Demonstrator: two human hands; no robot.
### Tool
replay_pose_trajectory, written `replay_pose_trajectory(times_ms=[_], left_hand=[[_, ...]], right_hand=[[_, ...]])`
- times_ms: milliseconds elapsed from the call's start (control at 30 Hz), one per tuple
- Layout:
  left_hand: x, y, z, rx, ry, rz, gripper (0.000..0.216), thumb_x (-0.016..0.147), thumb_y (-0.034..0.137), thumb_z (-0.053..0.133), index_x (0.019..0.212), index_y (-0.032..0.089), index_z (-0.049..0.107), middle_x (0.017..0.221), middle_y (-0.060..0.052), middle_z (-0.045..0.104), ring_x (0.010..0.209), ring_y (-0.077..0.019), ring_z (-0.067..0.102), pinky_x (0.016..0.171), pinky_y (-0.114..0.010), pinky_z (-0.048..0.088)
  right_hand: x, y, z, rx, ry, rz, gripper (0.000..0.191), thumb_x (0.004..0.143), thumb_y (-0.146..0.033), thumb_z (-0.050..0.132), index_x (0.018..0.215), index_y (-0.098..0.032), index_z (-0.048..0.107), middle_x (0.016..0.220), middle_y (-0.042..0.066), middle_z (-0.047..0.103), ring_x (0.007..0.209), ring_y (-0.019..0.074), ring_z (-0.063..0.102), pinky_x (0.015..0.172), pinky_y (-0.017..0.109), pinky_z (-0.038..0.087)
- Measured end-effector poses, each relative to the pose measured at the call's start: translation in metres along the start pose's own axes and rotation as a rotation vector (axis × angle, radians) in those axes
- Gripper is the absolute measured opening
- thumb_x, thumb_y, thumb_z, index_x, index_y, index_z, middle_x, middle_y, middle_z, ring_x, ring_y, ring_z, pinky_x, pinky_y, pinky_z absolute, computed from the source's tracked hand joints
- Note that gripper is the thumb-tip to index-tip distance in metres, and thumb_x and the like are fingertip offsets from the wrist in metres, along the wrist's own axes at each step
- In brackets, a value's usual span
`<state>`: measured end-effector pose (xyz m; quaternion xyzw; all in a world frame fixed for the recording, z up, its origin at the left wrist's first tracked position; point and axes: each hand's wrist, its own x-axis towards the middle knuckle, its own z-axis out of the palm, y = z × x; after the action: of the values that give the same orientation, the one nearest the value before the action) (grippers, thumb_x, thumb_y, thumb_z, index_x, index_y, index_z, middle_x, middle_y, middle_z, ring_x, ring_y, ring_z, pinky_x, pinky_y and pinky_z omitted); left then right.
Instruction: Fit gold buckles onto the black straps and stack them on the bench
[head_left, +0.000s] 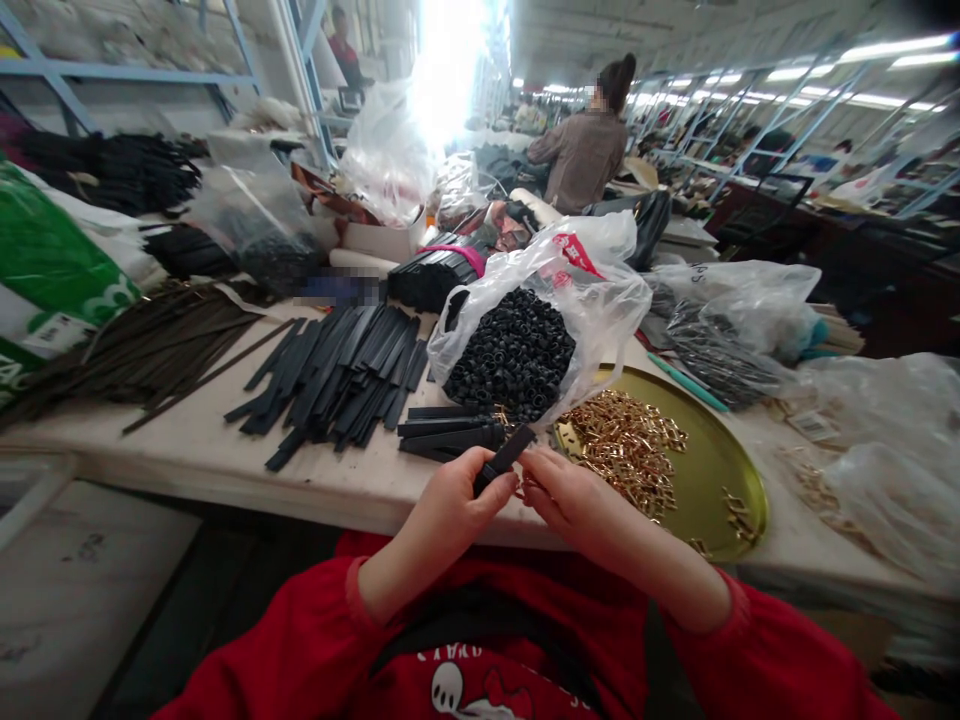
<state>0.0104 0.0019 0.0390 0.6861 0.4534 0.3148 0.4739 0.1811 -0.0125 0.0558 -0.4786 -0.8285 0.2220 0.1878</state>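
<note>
My left hand (457, 500) is closed around a short black strap (504, 458), whose end sticks up toward the table edge. My right hand (566, 495) is pinched at the strap's lower end, fingers together; what it holds there is too small to make out. Just beyond the hands lies a small stack of finished black straps (450, 432). A gold round tray (712, 470) to the right carries a heap of small gold metal clasps (626, 445). Behind the hands, an open plastic bag (600, 290) is full of small black rings (514, 355).
A pile of loose black straps (337, 375) and long thin dark strips (142, 350) cover the table's left. More plastic bags (735, 300) lie right. A person in brown (585, 150) works at the far end. A green-white sack (45, 270) stands at left.
</note>
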Motion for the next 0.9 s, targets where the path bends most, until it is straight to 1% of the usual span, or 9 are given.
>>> replay_pose_trajectory(times_ms=[100,267,367,433,500,600,733,800,900], left_hand=[[-0.003,0.003,0.001,-0.019,0.003,0.012,0.021,0.082,0.034,0.050,0.086,0.015,0.059,0.077,0.000,0.065,0.067,-0.0124,0.055,0.062,-0.022,0.043],[-0.006,0.004,0.005,-0.002,-0.018,0.030,0.022,0.083,0.034,0.050,0.087,0.015,0.060,0.076,0.000,0.064,0.066,-0.0121,0.056,0.060,-0.021,0.042],[-0.006,0.002,0.007,0.081,-0.028,0.055,0.020,0.083,0.031,0.050,0.091,0.016,0.060,0.080,-0.001,0.066,0.071,-0.0139,0.058,0.063,-0.022,0.042],[-0.006,0.001,0.007,0.161,-0.026,0.066,0.020,0.083,0.030,0.049,0.094,0.017,0.060,0.083,-0.003,0.067,0.073,-0.0155,0.060,0.064,-0.023,0.041],[-0.006,0.000,0.007,0.247,-0.036,0.068,0.020,0.083,0.029,0.048,0.094,0.017,0.060,0.082,-0.004,0.067,0.073,-0.0169,0.060,0.063,-0.024,0.041],[-0.005,-0.002,0.007,0.351,-0.061,0.045,0.018,0.082,0.027,0.047,0.090,0.017,0.060,0.079,-0.005,0.067,0.071,-0.0187,0.061,0.061,-0.025,0.040],[-0.002,-0.006,0.010,0.346,-0.090,0.024,0.016,0.082,0.028,0.047,0.085,0.017,0.059,0.078,-0.005,0.067,0.071,-0.0189,0.061,0.061,-0.025,0.040],[0.000,-0.010,0.012,0.335,-0.086,0.009,0.016,0.082,0.029,0.047,0.084,0.017,0.058,0.077,-0.005,0.066,0.070,-0.0185,0.060,0.060,-0.025,0.040],[0.002,-0.015,0.013,0.330,-0.078,-0.026,0.015,0.082,0.029,0.047,0.083,0.018,0.058,0.076,-0.004,0.066,0.069,-0.0183,0.060,0.059,-0.024,0.039]], right_hand=[[-0.001,-0.002,0.003,0.103,0.020,0.006,0.036,0.078,-0.008,0.043,0.112,-0.018,0.049,0.099,0.009,0.059,0.087,0.0196,0.056,0.077,0.034,0.046],[-0.004,0.006,0.012,0.291,0.048,0.120,0.055,0.076,-0.010,0.046,0.130,-0.017,0.036,0.079,0.002,0.059,0.067,0.0141,0.056,0.063,0.027,0.047],[-0.004,0.010,0.016,0.270,0.075,0.128,0.058,0.074,-0.010,0.045,0.131,-0.015,0.034,0.077,0.002,0.060,0.064,0.0134,0.056,0.062,0.026,0.048],[-0.004,0.010,0.015,0.182,0.088,0.119,0.058,0.074,-0.008,0.045,0.131,-0.016,0.036,0.082,0.004,0.063,0.070,0.0157,0.059,0.067,0.029,0.049],[-0.003,0.009,0.014,0.082,0.096,0.088,0.057,0.075,-0.008,0.044,0.131,-0.016,0.037,0.096,0.009,0.065,0.086,0.0198,0.061,0.077,0.035,0.049],[-0.003,0.008,0.012,-0.014,0.085,0.026,0.053,0.079,-0.011,0.043,0.131,-0.017,0.038,0.115,0.013,0.060,0.103,0.0237,0.057,0.088,0.041,0.045],[-0.003,0.011,0.015,0.019,0.030,0.035,0.051,0.081,-0.012,0.040,0.132,-0.019,0.037,0.120,0.013,0.057,0.105,0.0225,0.057,0.086,0.039,0.046],[-0.003,0.014,0.018,0.084,0.022,0.081,0.054,0.079,-0.011,0.041,0.132,-0.019,0.036,0.111,0.012,0.061,0.095,0.0206,0.060,0.078,0.035,0.048],[-0.002,0.018,0.024,0.190,0.026,0.187,0.057,0.077,-0.012,0.044,0.133,-0.017,0.034,0.078,0.003,0.064,0.064,0.0155,0.058,0.059,0.027,0.046]])
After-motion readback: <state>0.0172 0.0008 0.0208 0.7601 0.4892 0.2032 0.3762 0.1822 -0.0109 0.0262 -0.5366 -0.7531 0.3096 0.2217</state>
